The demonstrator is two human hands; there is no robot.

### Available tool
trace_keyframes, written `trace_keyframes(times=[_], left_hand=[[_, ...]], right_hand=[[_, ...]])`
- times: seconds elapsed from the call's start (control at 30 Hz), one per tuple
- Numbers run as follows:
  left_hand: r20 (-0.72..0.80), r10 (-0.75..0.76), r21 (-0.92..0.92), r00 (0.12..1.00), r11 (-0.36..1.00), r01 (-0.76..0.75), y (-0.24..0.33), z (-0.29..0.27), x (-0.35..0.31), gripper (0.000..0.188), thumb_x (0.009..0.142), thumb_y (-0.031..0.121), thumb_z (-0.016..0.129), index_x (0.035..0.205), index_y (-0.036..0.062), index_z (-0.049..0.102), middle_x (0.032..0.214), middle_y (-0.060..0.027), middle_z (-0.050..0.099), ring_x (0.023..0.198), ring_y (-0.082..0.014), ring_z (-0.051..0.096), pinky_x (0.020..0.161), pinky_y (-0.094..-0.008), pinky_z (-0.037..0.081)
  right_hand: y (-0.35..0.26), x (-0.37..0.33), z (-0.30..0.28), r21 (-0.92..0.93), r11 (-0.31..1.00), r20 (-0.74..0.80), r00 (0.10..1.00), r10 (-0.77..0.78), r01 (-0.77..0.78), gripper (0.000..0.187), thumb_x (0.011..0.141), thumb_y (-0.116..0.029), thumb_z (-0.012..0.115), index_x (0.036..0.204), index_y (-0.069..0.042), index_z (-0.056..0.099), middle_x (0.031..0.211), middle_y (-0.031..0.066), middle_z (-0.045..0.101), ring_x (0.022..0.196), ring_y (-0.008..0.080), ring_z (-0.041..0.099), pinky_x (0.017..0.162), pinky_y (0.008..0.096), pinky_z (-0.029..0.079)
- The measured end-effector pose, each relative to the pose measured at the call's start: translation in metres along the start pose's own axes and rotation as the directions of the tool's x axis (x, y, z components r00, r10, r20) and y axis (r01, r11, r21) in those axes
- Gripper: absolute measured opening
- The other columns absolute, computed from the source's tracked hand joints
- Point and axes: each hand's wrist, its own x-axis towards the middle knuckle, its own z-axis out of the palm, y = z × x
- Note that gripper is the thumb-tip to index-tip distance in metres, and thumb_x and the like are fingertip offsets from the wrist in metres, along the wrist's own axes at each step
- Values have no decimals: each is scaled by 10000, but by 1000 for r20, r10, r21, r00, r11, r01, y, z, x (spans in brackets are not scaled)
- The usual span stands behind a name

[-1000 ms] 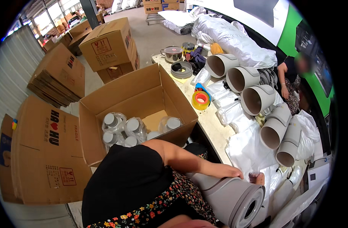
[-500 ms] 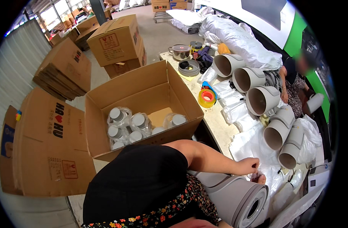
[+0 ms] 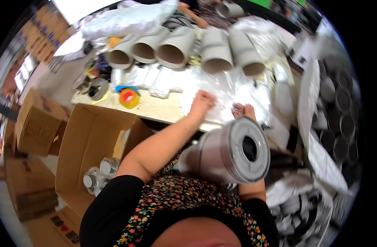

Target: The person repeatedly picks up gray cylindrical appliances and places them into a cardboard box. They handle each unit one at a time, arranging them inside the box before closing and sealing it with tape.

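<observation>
Over the counter, the left hand pinches clear plastic film, which could tear if tugged hard. The grey canister, tilted against the apron, could roll if the right hand, fingers bent, grip unclear, shifts its forearm.

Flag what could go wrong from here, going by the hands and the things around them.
The grey cylinder could slip or roll: it is tilted in front of the body, and no fingers show wrapped around it.
The thin clear plastic at the left hand and right hand might tear or bunch up if tugged unevenly.
The grey tubes lie on their sides just beyond, so a knock could set one rolling.
</observation>
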Motion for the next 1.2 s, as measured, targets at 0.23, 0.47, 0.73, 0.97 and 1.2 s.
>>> trace_keyframes(times=[0.23, 0.47, 0.73, 0.97, 1.2], left_hand=[[316, -1, 83, 949, 996, -27, 40, 25, -41, 195, 890, 65, 503, 1072, 36, 439, 851, -43, 532, 761, -131, 542, 757, -281, 477], [389, 220, 457, 895, 797, -395, 58, 23, -76, 330, 866, 22, 463, 1197, 19, 463, 825, -17, 476, 735, -99, 468, 699, -228, 405], [159, -153, 140, 975, 981, 131, 22, 12, -68, 77, 825, 55, 449, 822, 41, 525, 786, -27, 501, 741, -137, 473, 671, -252, 393], [456, 191, 854, 869, 182, -488, -57, -148, -125, 111, 733, -49, 490, 789, 27, 548, 927, -132, 539, 935, -343, 484, 835, -404, 395], [572, 357, 728, 738, 194, -658, 18, -108, -164, 408, 724, 155, 677, 1086, 31, 536, 1116, -145, 534, 1066, -345, 471, 925, -431, 366]], right_hand=[[-56, -68, 7, -7, 999, 82, 996, -44, 44, 266, 927, -256, 460, 755, -65, 532, 640, 28, 556, 484, 131, 512, 438, 285, 450], [-57, -118, -94, -120, 933, -130, 926, -354, 340, 76, 894, -73, 503, 924, -27, 555, 748, 30, 567, 656, 117, 550, 591, 244, 461], [-85, -188, -6, -410, 442, 911, 386, 149, 798, 66, 761, -147, 642, 783, -84, 645, 880, 79, 613, 854, 312, 574, 732, 386, 466], [52, -213, -105, -472, 874, 18, 993, -117, 112, 355, 836, 11, 570, 1165, -4, 439, 682, 23, 573, 619, 103, 557, 619, 234, 464], [78, -175, -45, -838, -34, 479, 765, 430, 544, 203, 844, -196, 492, 861, -27, 603, 745, 206, 591, 705, 369, 590, 612, 442, 470]])
